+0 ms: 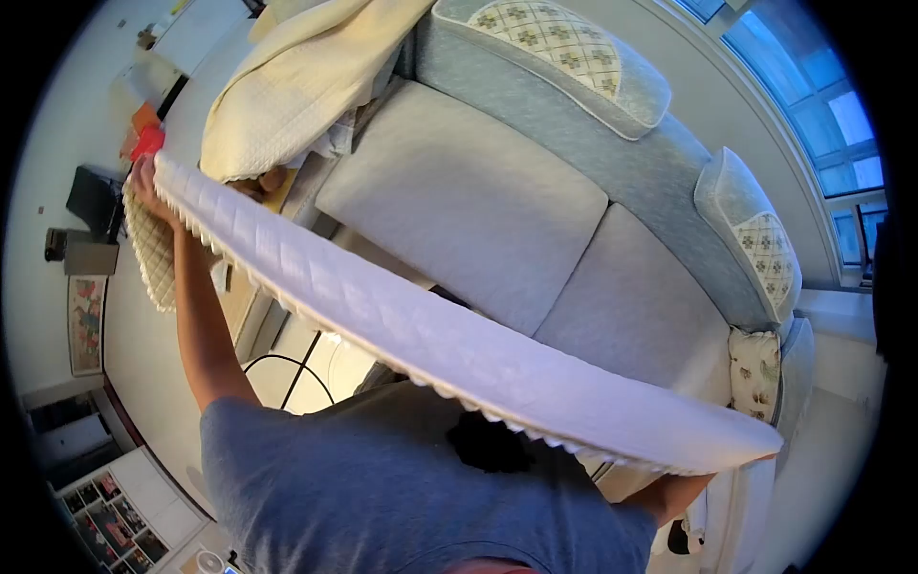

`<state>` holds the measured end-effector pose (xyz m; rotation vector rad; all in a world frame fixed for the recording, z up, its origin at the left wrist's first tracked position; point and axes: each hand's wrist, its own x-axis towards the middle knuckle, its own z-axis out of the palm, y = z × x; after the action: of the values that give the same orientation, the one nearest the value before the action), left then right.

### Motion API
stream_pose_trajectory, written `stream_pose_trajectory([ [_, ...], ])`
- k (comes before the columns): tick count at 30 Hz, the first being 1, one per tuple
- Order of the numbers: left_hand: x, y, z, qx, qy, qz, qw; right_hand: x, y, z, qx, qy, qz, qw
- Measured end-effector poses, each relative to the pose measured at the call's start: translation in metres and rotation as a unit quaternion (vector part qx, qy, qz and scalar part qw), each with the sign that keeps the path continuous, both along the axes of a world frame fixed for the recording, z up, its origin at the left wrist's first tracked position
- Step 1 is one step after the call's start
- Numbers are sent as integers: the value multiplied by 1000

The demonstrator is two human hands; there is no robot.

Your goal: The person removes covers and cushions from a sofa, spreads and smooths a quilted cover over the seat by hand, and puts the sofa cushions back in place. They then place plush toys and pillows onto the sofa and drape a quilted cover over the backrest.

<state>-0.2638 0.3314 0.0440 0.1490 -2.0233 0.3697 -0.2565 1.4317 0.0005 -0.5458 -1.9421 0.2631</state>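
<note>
A long white quilted sofa cover [411, 311] with a scalloped edge stretches diagonally across the view, raised in front of my chest. My left hand [146, 187] is closed on its far left end, where a beige quilted part [153, 244] hangs below the fingers. At the lower right, my right arm [674, 493] reaches under the other end, and the cover is held up there; the fingers are hidden behind the cloth. Beyond the cover lie the bare grey seat cushions [469, 187] of a sofa.
The sofa's blue-grey backrest [669, 158] carries patterned head pads. A cream quilted cover [296, 81] drapes over the sofa's left part. A small patterned pillow [755, 373] rests at the right end. A black cable [292, 368] loops near my left side.
</note>
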Motion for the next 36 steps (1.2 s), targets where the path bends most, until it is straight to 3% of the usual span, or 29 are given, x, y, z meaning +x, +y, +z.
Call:
stream_pose_trajectory([
  [1, -35, -7, -11, 80, 31, -13, 996, -9, 6, 12, 28, 3, 5, 1000],
  [2, -69, -9, -13, 27, 15, -33, 999, -22, 14, 23, 61, 4, 12, 998],
  [4, -152, 18, -25, 132, 53, -66, 988, -53, 43, 34, 143, -1, 42, 989],
  [6, -222, 35, -39, 109, 12, -57, 992, -95, 82, 42, 254, 18, 132, 958],
  [7, -258, 46, -51, 159, 3, -50, 986, -119, 103, 42, 304, 50, 194, 931],
  [8, -288, 54, -61, 168, -17, -54, 984, -128, 70, 46, 242, -46, 72, 966],
  [9, -317, 59, -74, 184, -48, -60, 980, -137, 33, 51, 194, -168, -55, 965],
  [10, -349, 56, -99, 162, -37, -60, 984, -153, -19, 57, 117, -217, -108, 963],
  [13, -422, 71, -160, 217, -110, -79, 967, -178, -31, 18, 56, -315, -198, 926],
  [15, -450, 105, -200, 244, -209, -59, 945, -180, -37, -14, 57, -405, -140, 902],
  [17, -472, 130, -260, 306, -298, -196, 883, -191, -82, -39, 21, -481, -163, 861],
  [18, -474, 143, -292, 390, -362, -240, 812, -193, -99, -57, 12, -491, -142, 859],
  [19, -465, 165, -299, 381, -501, -149, 763, -197, -115, -73, 1, -499, -123, 858],
  [20, -452, 187, -298, 374, -591, -139, 701, -201, -139, -83, -2, -532, -96, 841],
  [25, -361, 265, -383, 381, -721, -235, 528, -218, -247, -139, -77, -620, -6, 781],
  [26, -344, 285, -388, 233, -750, -267, 558, -213, -248, -167, -63, -612, 44, 787],
  [28, -304, 322, -387, 255, -769, -296, 506, -200, -264, -206, -61, -607, 105, 785],
  [30, -269, 363, -361, 290, -776, -302, 472, -197, -314, -210, -49, -599, 146, 786],
  [32, -236, 401, -350, 346, -720, -408, 443, -192, -355, -206, -36, -598, 174, 782],
  [35, -211, 471, -302, 321, -678, -483, 452, -169, -384, -214, -50, -585, 213, 781],
  [36, -204, 504, -276, 297, -611, -529, 509, -154, -392, -208, -77, -555, 220, 799],
])
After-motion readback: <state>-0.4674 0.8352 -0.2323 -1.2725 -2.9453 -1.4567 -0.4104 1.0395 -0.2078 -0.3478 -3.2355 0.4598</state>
